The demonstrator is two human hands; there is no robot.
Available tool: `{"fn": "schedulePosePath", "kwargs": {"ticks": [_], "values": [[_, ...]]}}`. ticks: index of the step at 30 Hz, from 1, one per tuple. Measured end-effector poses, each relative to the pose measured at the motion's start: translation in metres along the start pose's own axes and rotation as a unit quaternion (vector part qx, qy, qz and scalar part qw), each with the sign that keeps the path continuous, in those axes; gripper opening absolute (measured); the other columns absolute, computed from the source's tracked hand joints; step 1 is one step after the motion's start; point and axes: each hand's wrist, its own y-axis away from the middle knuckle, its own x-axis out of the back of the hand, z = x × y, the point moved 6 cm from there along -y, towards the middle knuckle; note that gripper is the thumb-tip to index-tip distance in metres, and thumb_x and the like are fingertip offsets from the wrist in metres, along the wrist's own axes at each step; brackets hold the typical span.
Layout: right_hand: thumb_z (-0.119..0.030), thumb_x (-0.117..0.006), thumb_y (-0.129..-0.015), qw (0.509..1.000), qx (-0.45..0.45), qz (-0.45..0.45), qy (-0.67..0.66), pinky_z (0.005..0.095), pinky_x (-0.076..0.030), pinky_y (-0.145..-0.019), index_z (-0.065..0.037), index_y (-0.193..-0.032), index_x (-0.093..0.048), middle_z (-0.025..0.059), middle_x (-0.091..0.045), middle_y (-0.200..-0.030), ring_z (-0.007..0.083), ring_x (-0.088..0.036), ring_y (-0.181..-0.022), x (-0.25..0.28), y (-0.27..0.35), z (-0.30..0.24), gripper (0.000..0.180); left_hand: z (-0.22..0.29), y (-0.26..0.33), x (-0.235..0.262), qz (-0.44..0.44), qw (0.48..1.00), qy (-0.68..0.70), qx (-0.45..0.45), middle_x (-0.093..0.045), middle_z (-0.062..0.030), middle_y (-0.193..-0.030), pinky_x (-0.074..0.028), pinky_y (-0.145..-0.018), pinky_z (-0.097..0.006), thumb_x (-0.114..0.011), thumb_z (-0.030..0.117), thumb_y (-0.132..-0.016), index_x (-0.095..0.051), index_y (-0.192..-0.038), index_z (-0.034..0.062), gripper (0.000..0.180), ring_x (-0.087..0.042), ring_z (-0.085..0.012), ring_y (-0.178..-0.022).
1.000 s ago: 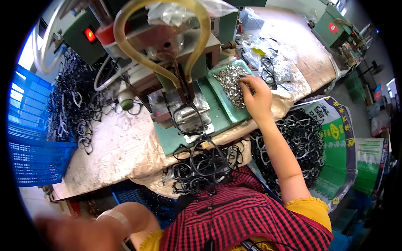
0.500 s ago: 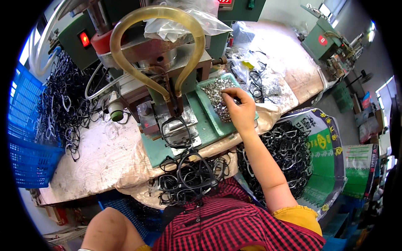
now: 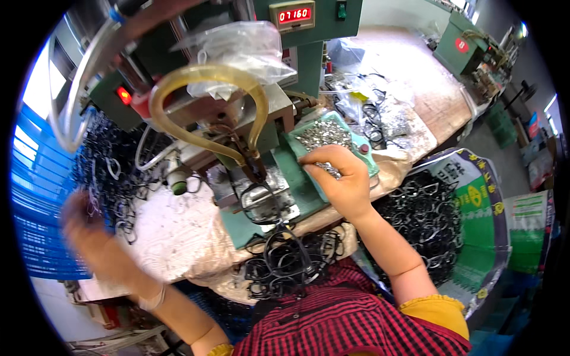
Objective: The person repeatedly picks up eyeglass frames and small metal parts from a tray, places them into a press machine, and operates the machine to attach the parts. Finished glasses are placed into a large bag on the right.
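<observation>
My right hand (image 3: 341,181) rests on the green tray (image 3: 363,155), with its fingers curled around a few of the small silver metal parts (image 3: 323,133) heaped there. My left hand (image 3: 89,228) is a motion blur at the left. It is raised by the pile of black eyeglass frames (image 3: 113,172), and I cannot make out its fingers. One black eyeglass frame (image 3: 258,196) sits on the machine's fixture under a dark nozzle. More black frames (image 3: 285,264) are heaped at the bench edge above my lap.
A green machine (image 3: 314,53) with a red digit display stands behind, with a looped yellow hose (image 3: 202,77) and a plastic bag on top. A blue crate (image 3: 35,196) is at the left. A printed sack full of black frames (image 3: 427,213) is at the right.
My left hand has come up from the lower left toward the frame pile. My right hand has stayed at the tray of silver parts. The view has shifted closer to the machine.
</observation>
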Motion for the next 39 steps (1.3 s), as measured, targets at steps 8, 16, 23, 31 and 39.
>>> {"fn": "schedulePosePath", "kwargs": {"ticks": [8, 16, 23, 31, 39], "values": [[0.000, -0.071, -0.083, 0.976, -0.095, -0.010, -0.195, 0.0258, -0.050, -0.085, 0.004, -0.120, -0.058, 0.0054, -0.070, -0.093, 0.0115, -0.065, -0.092, -0.068, -0.002, -0.006, 0.040, -0.226, 0.118, -0.129, -0.111, 0.939, -0.270, 0.181, -0.060, -0.0293, -0.123, -0.047, -0.098, -0.047, -0.083, 0.028, -0.076, -0.034, -0.144, -0.0056, 0.090, -0.062, -0.0425, -0.108], [0.002, -0.067, -0.084, 0.932, -0.179, -0.039, -0.312, 0.0273, -0.047, -0.092, 0.004, -0.133, -0.046, 0.0087, -0.069, -0.101, 0.0134, -0.064, -0.098, -0.068, -0.003, -0.029, 0.053, -0.145, 0.124, -0.089, 0.018, 0.867, 0.217, 0.449, -0.051, 0.0025, -0.075, -0.036, -0.050, -0.021, -0.070, 0.032, -0.093, -0.061, -0.113, 0.0020, 0.037, -0.043, -0.0075, -0.056], [-0.004, -0.064, -0.083, 0.977, -0.100, -0.138, -0.127, 0.0354, -0.049, -0.097, 0.000, -0.120, -0.062, 0.0163, -0.068, -0.117, 0.0274, -0.065, -0.111, -0.047, -0.007, -0.046, 0.037, 0.084, 0.125, -0.040, -0.032, 0.935, 0.327, -0.132, -0.068, -0.0140, -0.089, -0.055, -0.076, -0.039, -0.059, 0.010, -0.094, -0.065, -0.092, 0.0029, 0.010, -0.065, -0.0249, -0.075], [-0.013, -0.078, -0.074, 0.929, -0.004, -0.050, 0.367, 0.0464, -0.043, -0.106, -0.006, -0.094, -0.073, 0.0219, -0.062, -0.125, 0.0386, -0.052, -0.128, 0.014, 0.009, 0.081, 0.022, 0.173, 0.110, -0.079, -0.253, 0.883, 0.257, -0.299, -0.075, -0.0070, -0.101, -0.052, -0.082, -0.045, -0.080, 0.013, -0.074, -0.077, -0.097, 0.0110, 0.023, -0.066, -0.0282, -0.084], [-0.006, -0.067, -0.082, 0.947, 0.038, 0.000, 0.320, 0.0449, -0.046, -0.099, -0.002, -0.095, -0.067, 0.0193, -0.067, -0.109, 0.0372, -0.061, -0.112, 0.009, 0.003, 0.076, 0.013, 0.166, 0.113, -0.067, -0.330, 0.885, 0.235, -0.230, -0.068, -0.0058, -0.124, -0.050, -0.092, -0.044, -0.075, 0.007, -0.076, -0.075, -0.105, 0.0144, 0.029, -0.063, -0.0283, -0.100]]}}
